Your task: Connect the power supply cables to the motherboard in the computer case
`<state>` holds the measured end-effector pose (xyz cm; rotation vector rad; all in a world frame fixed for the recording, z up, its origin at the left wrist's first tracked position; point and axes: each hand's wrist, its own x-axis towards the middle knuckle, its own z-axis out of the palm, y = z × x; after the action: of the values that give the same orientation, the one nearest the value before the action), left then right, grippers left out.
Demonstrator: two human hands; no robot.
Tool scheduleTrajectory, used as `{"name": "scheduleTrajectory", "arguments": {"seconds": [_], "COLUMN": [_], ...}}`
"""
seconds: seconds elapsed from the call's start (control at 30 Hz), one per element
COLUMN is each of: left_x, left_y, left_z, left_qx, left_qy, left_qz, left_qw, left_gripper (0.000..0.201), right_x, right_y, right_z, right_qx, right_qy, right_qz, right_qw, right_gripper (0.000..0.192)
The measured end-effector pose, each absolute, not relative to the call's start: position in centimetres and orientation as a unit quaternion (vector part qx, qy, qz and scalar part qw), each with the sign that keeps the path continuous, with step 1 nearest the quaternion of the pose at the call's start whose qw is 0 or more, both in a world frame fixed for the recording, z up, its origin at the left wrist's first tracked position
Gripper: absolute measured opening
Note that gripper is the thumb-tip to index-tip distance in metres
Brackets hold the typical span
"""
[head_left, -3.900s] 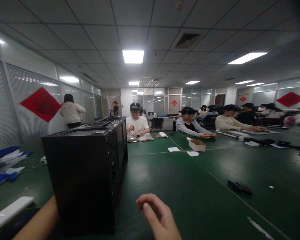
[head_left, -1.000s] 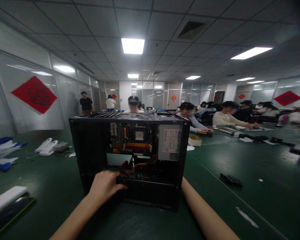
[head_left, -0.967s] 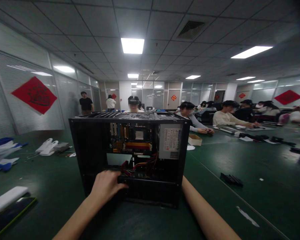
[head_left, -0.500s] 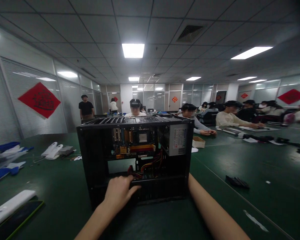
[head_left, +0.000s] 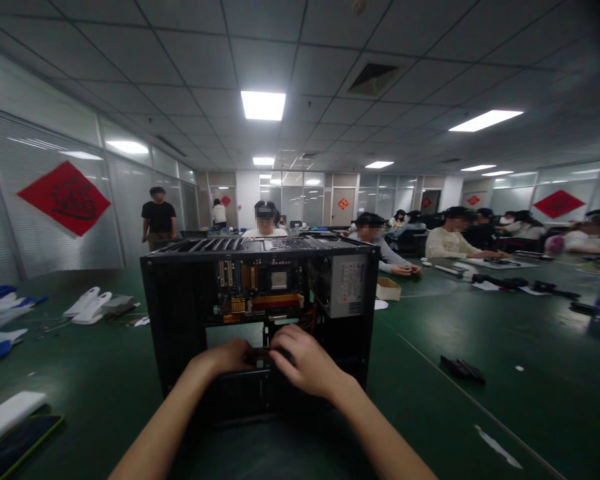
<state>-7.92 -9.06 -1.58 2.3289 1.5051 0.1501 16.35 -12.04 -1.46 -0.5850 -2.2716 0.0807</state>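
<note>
An open black computer case (head_left: 156, 320) stands on the green table in front of me. Inside are a motherboard (head_left: 235, 283) and a silver power supply (head_left: 350, 287) at the upper right. Dark red power cables (head_left: 309, 318) hang below the power supply. My left hand (head_left: 230, 357) and my right hand (head_left: 303, 360) reach in over the lower front rail and come together at a dark cable bundle (head_left: 261, 355). Both have their fingers closed on it. Bent fingers hide most of the bundle and its connectors.
On the green table (head_left: 410, 347) lie a black part (head_left: 461, 369) and a white strip (head_left: 497, 447) at right. A phone-like slab (head_left: 20, 443), a white bar (head_left: 10, 417) and plastic bags (head_left: 5, 313) are at left. People sit beyond the case; one person (head_left: 159, 217) stands at left.
My right hand, earlier hidden beside the case, has come round into its front opening. The left hand has reached deeper inside, and the cables have been drawn together between both hands.
</note>
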Motion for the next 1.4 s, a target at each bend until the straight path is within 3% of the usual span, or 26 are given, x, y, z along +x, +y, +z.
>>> {"name": "scheduleTrajectory", "arguments": {"seconds": [0.13, 0.23, 0.33, 0.57, 0.9, 1.1, 1.4], "left_x": [-8.3, -8.5, -8.4, -7.9, -7.8, -7.5, -7.7], "left_y": [-9.0, -9.1, -9.3, -10.4, -10.9, -11.1, -10.9], "left_z": [-1.9, -1.5, -1.3, -0.8, -0.5, 0.0, -0.5], "left_qx": [0.846, 0.837, 0.831, 0.811, 0.791, 0.780, 0.784], "left_qy": [0.504, 0.523, 0.531, 0.535, 0.517, 0.506, 0.498], "left_qz": [0.097, 0.145, 0.148, 0.216, 0.312, 0.355, 0.367], "left_qw": [0.145, 0.077, 0.078, 0.097, 0.102, 0.093, 0.048], "left_gripper": [0.025, 0.024, 0.023, 0.020, 0.027, 0.032, 0.057], "right_x": [12.7, 12.1, 12.2, 12.3, 12.5, 12.6, 13.0], "right_y": [-8.5, -6.8, -6.6, -7.5, -8.2, -7.1, -5.9], "right_z": [-1.5, -1.7, -2.0, -1.7, -0.7, -1.6, -2.6], "right_qx": [-0.346, -0.360, -0.330, -0.285, -0.350, -0.391, -0.421], "right_qy": [-0.900, -0.895, -0.907, -0.913, -0.840, -0.780, -0.694], "right_qz": [0.171, 0.199, 0.181, 0.152, 0.158, 0.212, 0.323], "right_qw": [0.200, 0.173, 0.189, 0.251, 0.384, 0.441, 0.487], "right_gripper": [0.032, 0.042, 0.045, 0.030, 0.041, 0.051, 0.055]}}
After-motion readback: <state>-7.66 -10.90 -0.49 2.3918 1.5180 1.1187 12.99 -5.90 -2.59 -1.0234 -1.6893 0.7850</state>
